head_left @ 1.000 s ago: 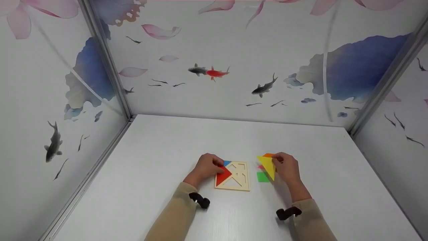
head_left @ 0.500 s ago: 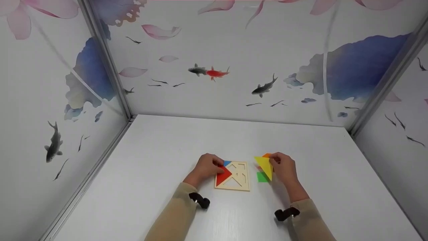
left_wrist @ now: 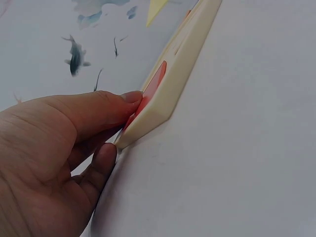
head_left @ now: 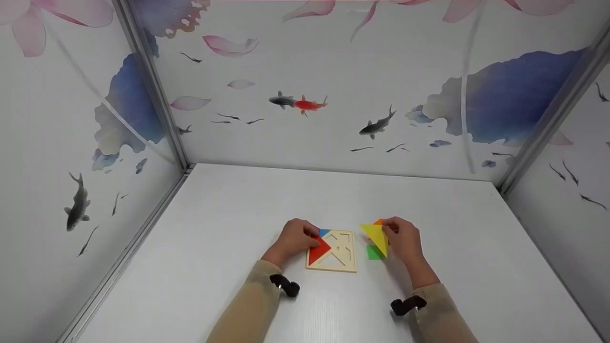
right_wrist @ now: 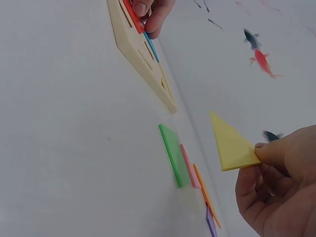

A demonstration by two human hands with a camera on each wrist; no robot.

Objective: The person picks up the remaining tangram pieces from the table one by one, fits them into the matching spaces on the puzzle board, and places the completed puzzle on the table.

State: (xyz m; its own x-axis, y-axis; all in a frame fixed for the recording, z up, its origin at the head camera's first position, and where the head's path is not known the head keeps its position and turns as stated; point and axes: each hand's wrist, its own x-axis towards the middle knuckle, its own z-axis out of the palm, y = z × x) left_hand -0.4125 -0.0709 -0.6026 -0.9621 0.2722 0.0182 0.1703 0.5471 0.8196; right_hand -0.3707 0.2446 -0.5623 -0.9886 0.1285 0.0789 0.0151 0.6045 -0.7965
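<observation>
A wooden tangram tray (head_left: 350, 264) lies on the table with a red triangle (head_left: 320, 251) and a blue piece (head_left: 324, 232) in its left part; its other recesses are bare. My left hand (head_left: 296, 237) holds the tray's left side, the thumb on the red triangle and a curled finger at the tray's edge in the left wrist view. My right hand (head_left: 405, 239) pinches a yellow triangle (right_wrist: 232, 147) by one corner, above the table right of the tray. Below it lie a green square (right_wrist: 174, 157), a pink piece (right_wrist: 190, 167), an orange piece (right_wrist: 206, 195) and a purple piece (right_wrist: 211, 220).
The white table (head_left: 248, 195) is enclosed by printed walls (head_left: 305, 57) with fish and petals at the back and both sides. Metal posts (head_left: 152, 90) stand at the corners. Black wrist devices (head_left: 284, 285) sit on both sleeves.
My right hand has shifted slightly left with the yellow triangle, closer to the tray. The left hand and the tray have stayed in place.
</observation>
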